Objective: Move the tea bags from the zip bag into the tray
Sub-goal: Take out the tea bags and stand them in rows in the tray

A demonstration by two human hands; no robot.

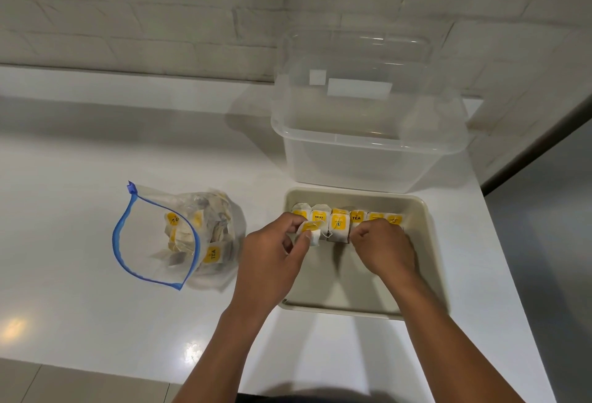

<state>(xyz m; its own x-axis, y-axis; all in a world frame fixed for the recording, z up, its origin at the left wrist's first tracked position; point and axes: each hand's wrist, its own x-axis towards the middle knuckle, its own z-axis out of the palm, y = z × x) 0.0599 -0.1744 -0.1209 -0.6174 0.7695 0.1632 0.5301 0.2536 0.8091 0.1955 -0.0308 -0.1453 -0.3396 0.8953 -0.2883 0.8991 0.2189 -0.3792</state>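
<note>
A clear zip bag with a blue seal lies open on the white counter, with several yellow-tagged tea bags inside. To its right sits a beige tray holding a row of tea bags along its far side. My left hand pinches one tea bag at the left end of that row. Over the row's right part, my right hand has its fingers curled on the tea bags there; what they hold is hidden.
A clear plastic tub stands just behind the tray, with its clear lid leaning against the white brick wall. The counter's right edge runs close beside the tray, with grey floor beyond it. The front edge lies near my forearms.
</note>
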